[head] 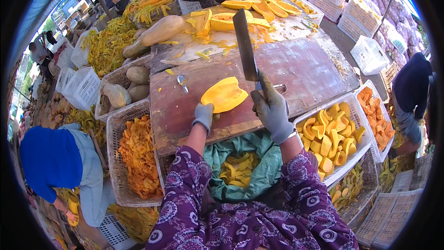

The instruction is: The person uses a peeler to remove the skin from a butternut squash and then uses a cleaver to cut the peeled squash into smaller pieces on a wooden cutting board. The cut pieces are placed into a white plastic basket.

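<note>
A peeled yellow pumpkin piece lies on the worn wooden table, its near left end gripped by my gloved left hand. My gloved right hand holds a cleaver by its handle. The broad dark blade points up and away, raised above the table to the right of the pumpkin piece. Behind the right hand, a metal-framed item is partly hidden. A small metal peeler-like tool rests on the table left of the piece.
Between my arms sits a green sack with yellow scraps. A crate of cut pumpkin chunks stands right; a crate of orange pulp stands left. Pumpkin halves lie at the far end. A person in blue bends at left.
</note>
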The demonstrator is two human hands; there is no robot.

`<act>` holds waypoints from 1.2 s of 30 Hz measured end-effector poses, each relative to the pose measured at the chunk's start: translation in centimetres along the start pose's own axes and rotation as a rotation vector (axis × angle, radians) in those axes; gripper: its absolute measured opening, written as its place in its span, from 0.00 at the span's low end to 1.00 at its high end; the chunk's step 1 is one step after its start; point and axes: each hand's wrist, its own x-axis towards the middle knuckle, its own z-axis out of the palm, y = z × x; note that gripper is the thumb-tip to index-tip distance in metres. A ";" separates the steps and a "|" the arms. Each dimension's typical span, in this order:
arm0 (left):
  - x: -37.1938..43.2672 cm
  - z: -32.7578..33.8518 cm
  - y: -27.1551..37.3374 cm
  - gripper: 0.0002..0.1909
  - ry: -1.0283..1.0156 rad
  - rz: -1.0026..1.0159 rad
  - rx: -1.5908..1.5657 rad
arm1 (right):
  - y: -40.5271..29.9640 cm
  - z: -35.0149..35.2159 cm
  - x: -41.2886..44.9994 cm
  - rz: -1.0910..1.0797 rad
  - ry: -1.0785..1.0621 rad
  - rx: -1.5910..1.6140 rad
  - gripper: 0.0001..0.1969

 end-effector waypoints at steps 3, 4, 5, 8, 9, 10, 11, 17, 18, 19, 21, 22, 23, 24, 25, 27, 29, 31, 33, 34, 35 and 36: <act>0.8 0.0 -1.5 0.15 0.036 0.078 0.131 | 8.2 2.5 0.1 0.226 -0.371 -0.379 0.25; 1.5 -0.4 -1.8 0.15 0.100 0.131 0.254 | 8.7 3.1 0.3 0.239 -0.370 -0.371 0.24; 2.2 -0.8 -2.2 0.15 0.163 0.182 0.378 | 9.0 3.6 0.4 0.252 -0.368 -0.365 0.24; 0.4 0.5 -1.3 0.14 0.054 0.060 0.130 | 11.2 2.8 -0.1 0.359 -0.355 -0.293 0.24; 0.3 0.4 -1.1 0.14 0.054 0.063 0.131 | 11.1 2.8 0.0 0.386 -0.353 -0.251 0.24; 0.3 0.3 -0.9 0.14 0.056 0.062 0.140 | 10.9 2.6 0.1 0.460 -0.317 -0.129 0.23; 0.3 0.3 -0.8 0.14 0.058 0.062 0.149 | 10.6 2.3 0.2 0.533 -0.279 -0.007 0.23; 1.1 0.4 0.5 0.15 0.021 0.043 0.374 | 12.2 0.3 -0.7 0.704 -0.121 0.321 0.22; 0.9 0.6 0.6 0.15 0.031 0.037 0.477 | 11.8 0.1 -1.0 0.694 -0.110 0.281 0.23; 1.9 0.0 0.1 0.16 0.064 0.100 0.544 | 11.3 0.3 -1.0 0.674 -0.131 0.263 0.23; 4.6 -1.1 -1.3 0.19 0.116 0.226 0.676 | 9.9 0.3 -0.8 0.634 -0.162 0.220 0.24; 4.7 -1.3 -0.9 0.19 0.093 0.200 0.673 | 9.0 -0.1 -0.6 0.608 -0.189 0.205 0.24; 4.7 -1.1 -0.6 0.18 0.113 0.252 0.730 | 7.8 -0.4 -0.2 0.536 -0.173 0.170 0.23; 4.1 -0.6 -0.1 0.18 0.124 0.303 0.784 | 6.2 -0.6 0.0 0.467 -0.150 0.129 0.23; 3.7 -0.4 0.5 0.17 0.142 0.355 0.840 | 4.6 -0.6 0.3 0.396 -0.134 0.092 0.23; 3.5 -0.6 1.2 0.17 0.143 0.343 0.873 | 1.5 -0.1 1.0 0.283 -0.127 0.018 0.23; 3.5 -1.1 1.5 0.16 0.129 0.346 0.866 | 1.4 1.0 1.2 0.241 -0.206 -0.070 0.23; 4.1 -1.1 1.2 0.16 0.127 0.381 0.839 | 3.7 2.1 0.8 0.270 -0.361 -0.195 0.23; 4.0 0.0 1.0 0.15 0.112 0.406 0.836 | 9.4 2.4 0.3 0.155 -0.539 -0.464 0.21; 3.7 0.1 0.8 0.15 0.121 0.406 0.853 | 10.0 2.4 0.2 0.169 -0.539 -0.453 0.21; 3.5 0.2 0.6 0.14 0.129 0.406 0.869 | 10.4 2.4 0.1 0.183 -0.538 -0.443 0.22; 3.5 0.3 0.4 0.13 0.186 0.459 0.858 | 10.6 2.5 0.1 0.191 -0.528 -0.418 0.22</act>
